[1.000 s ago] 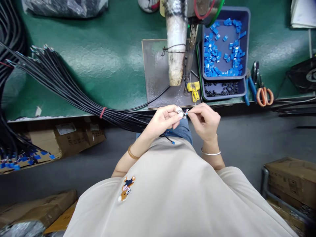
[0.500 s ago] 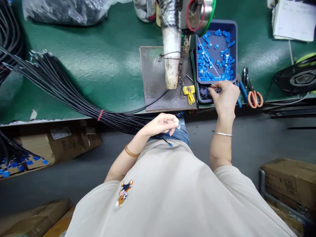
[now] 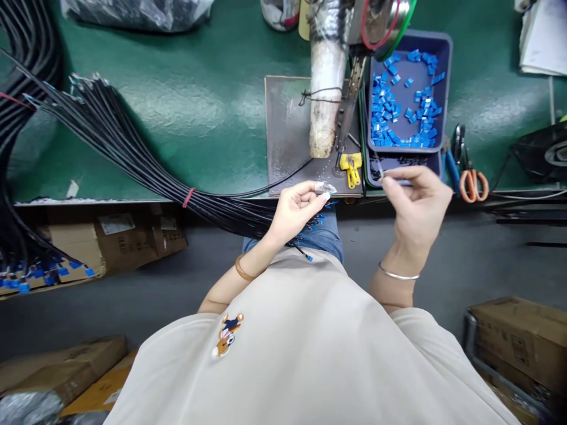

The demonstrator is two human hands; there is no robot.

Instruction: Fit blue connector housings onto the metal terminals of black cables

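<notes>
My left hand [image 3: 296,209] is at the bench's front edge, fingers pinched on the end of a black cable [image 3: 328,189] from the bundle [image 3: 133,156] that fans out to the left. My right hand [image 3: 416,200] hovers to the right, just in front of the lower dark tray [image 3: 401,164], with thumb and forefinger pinched on a small thin piece I cannot make out. The upper blue tray [image 3: 445,88] holds several blue connector housings [image 3: 390,118].
A soldering fixture with a wrapped white column [image 3: 326,88] stands on a grey metal plate [image 3: 283,136], a yellow clip [image 3: 352,165] at its foot. Orange-handled scissors [image 3: 473,177] and blue pliers [image 3: 452,165] lie to the right. Cardboard boxes [image 3: 110,242] sit below the bench.
My right hand left my left hand, reached to the lower tray, and has now drawn back toward me holding a small piece. My left hand stayed near the bench edge with the cable end.
</notes>
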